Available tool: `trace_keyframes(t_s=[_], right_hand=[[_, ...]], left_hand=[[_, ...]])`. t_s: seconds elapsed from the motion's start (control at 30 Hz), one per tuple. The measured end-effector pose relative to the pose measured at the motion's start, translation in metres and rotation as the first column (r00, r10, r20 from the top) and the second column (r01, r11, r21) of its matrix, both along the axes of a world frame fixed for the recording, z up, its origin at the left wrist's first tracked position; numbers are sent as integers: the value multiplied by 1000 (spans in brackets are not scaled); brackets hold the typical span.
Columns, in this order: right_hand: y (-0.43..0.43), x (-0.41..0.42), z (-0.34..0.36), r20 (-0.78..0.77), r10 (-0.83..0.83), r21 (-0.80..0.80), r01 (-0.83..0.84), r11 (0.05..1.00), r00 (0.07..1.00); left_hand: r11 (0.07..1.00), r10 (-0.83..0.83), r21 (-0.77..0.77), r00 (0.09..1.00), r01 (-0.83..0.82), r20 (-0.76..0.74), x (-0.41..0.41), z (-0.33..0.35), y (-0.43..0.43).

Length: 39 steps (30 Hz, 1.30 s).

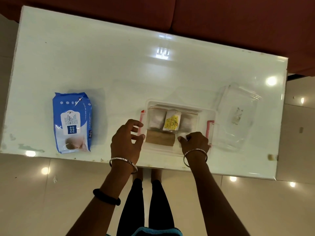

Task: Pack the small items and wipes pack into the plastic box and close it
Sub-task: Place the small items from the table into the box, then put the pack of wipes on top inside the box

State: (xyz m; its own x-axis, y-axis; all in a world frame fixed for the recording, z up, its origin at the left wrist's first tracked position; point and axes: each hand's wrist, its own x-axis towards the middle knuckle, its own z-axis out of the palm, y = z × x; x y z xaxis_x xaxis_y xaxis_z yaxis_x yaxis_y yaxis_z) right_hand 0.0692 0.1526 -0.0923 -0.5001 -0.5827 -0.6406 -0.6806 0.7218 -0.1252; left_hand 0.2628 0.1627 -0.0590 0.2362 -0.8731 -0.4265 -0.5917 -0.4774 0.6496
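A clear plastic box [179,153] with pink side latches stands near the table's front edge. Inside lie a zip bag with white rolls [156,119], a white packet with a yellow label [172,122] and a brown roll [161,140]. My right hand [196,142] is inside the box's right front corner, its fingers closed on a small white item [181,138]. My left hand [127,142] hovers at the box's left wall with fingers apart, holding nothing. The blue wet wipes pack [73,121] lies flat on the table, far left of the box. The clear lid [237,116] lies right of the box.
The glossy white table [119,65] reaches to a dark red sofa [238,23] at the back. Its front edge runs just below my wrists. Tiled floor and my legs show beneath.
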Motion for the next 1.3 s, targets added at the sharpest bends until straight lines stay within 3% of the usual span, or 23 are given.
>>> trace_keyframes(t_s=[0.27,0.4,0.5,0.6,0.77,1.0,1.07,1.17,1.3], right_hand=[[-12,2,-11,21,21,102,-23,994,1000],[-12,1,5,-78,70,82,-63,995,995],[-8,9,27,-187,92,-100,-112,989,978],[-12,30,45,-162,178,-408,-230,883,971],[-27,100,54,60,540,-642,-382,665,840],[-57,206,26,136,789,-697,-508,506,599],[-64,230,14,146,816,-660,-559,502,560],[-77,262,-4,199,825,-556,-633,539,528],[-97,288,-20,298,777,-461,-629,626,555]], left_hand=[[998,63,24,990,-61,-127,6,-5,1],[995,105,23,968,-102,-228,11,-5,4],[984,175,14,947,-178,-270,24,-7,10],[933,352,26,893,-360,-279,45,-9,19],[682,712,105,626,-723,-317,95,-11,39],[365,908,148,317,-919,-273,147,-30,66],[271,944,228,213,-935,-251,154,-42,69],[111,960,433,-16,-895,-279,163,-57,69],[72,912,598,-190,-798,-363,165,-60,69]])
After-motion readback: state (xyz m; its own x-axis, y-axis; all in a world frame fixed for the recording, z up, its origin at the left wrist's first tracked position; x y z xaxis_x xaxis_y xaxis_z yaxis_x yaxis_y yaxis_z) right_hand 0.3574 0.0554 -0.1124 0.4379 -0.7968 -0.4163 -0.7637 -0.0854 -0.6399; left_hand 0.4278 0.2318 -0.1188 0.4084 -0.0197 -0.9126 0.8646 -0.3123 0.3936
